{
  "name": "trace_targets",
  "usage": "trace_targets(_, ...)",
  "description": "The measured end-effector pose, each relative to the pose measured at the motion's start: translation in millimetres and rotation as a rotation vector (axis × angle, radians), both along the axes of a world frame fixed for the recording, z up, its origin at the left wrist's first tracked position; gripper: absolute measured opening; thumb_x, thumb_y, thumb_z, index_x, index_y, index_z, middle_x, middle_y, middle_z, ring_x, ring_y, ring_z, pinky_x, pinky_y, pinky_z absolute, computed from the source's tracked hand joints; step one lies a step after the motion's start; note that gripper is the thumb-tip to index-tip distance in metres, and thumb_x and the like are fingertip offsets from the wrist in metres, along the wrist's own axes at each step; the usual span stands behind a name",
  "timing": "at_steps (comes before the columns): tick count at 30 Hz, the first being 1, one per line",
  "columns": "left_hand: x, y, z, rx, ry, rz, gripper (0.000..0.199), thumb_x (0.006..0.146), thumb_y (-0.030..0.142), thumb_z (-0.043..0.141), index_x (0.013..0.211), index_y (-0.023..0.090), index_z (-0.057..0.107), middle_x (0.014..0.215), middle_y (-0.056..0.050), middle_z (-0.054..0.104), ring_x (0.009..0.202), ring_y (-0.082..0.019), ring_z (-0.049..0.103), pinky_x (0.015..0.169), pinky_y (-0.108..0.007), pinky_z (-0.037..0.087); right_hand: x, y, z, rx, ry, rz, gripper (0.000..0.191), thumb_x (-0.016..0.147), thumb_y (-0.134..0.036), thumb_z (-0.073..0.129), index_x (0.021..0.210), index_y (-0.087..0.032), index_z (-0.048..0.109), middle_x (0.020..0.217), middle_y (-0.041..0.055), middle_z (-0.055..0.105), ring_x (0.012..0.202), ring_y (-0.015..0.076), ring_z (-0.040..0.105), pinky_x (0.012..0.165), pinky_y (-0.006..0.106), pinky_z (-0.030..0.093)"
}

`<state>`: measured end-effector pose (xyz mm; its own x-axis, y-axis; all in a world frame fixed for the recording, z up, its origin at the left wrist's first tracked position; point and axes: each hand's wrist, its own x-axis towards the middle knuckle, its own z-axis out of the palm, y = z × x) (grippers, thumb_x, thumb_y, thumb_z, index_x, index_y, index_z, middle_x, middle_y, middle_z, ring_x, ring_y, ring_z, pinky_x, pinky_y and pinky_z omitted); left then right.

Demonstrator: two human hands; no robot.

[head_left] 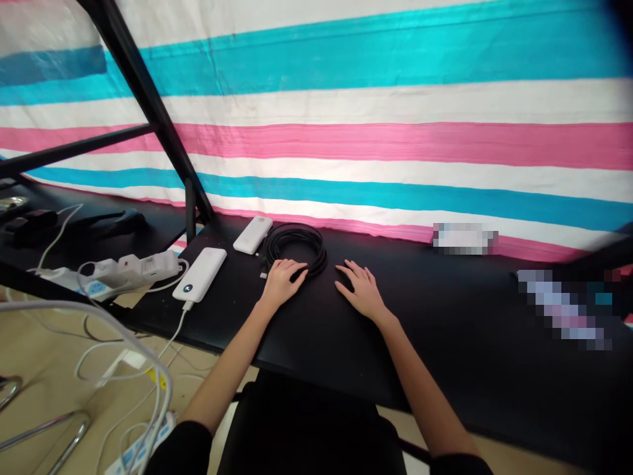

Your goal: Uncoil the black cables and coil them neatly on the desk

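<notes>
A black cable (320, 253) lies wound in a round coil on the black table (316, 336). My left hand (284, 284) rests at the coil's near edge, its fingertips over or against the loops and its thumb apart; it grips nothing that I can see. Further right, my right hand (362, 291) lies palm down on the tabletop with fingers spread, apart from the coil. Beside the coil's left edge, a light-coloured cable plug (264, 275) shows near my left hand.
Two white power banks (200, 275) (252, 235) lie left of the coil, the nearer with a white cable plugged in. A white power strip (158, 265) sits further left by a black metal frame (190, 211). Blurred-out items (465, 239) are at right. Striped sheeting (376, 145) hangs behind.
</notes>
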<state>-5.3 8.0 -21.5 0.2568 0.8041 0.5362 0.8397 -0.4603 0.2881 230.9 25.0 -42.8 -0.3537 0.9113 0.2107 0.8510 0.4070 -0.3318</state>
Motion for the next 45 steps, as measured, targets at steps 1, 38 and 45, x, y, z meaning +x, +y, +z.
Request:
trace_targets(1, -0.3, -0.1, 0.7, 0.000, -0.014, 0.000, 0.020, 0.092, 0.030, 0.054, 0.102, 0.015, 0.062, 0.094, -0.004, 0.066, 0.085, -0.017, 0.064, 0.081, -0.040, 0.052, 0.1, -0.3, -0.2, -0.001, 0.003, -0.002, 0.047, 0.093, -0.044, 0.038, 0.133, -0.023, 0.049, 0.145, 0.0087, 0.041, 0.137, 0.0232, 0.031, 0.113, 0.047, 0.017)
trace_targets(38, 93.1, -126.7, 42.0, -0.059, -0.204, -0.420, 0.008, 0.085, 0.030, 0.058, 0.092, 0.030, 0.063, 0.064, 0.000, 0.070, 0.052, -0.020, 0.064, 0.048, -0.029, 0.044, 60.6, -60.4, 32.8, -0.252, 0.870, -0.249, 0.080, 0.093, -0.053, -0.006, 0.129, -0.016, 0.054, 0.112, 0.0140, 0.068, 0.105, 0.0239, 0.065, 0.081, 0.038, 0.053)
trace_targets(45, 93.2, -138.8, 28.0, -0.221, 0.010, -0.191, 0.047, 0.080, 0.041, 0.064, 0.123, 0.026, 0.053, 0.123, -0.009, 0.059, 0.114, -0.029, 0.051, 0.096, -0.045, 0.040, 65.8, -167.4, 16.6, -0.195, 0.687, -0.503, 0.057, 0.072, -0.055, 0.055, 0.115, -0.019, 0.062, 0.098, 0.0129, 0.066, 0.085, 0.0293, 0.064, 0.076, 0.042, 0.051)
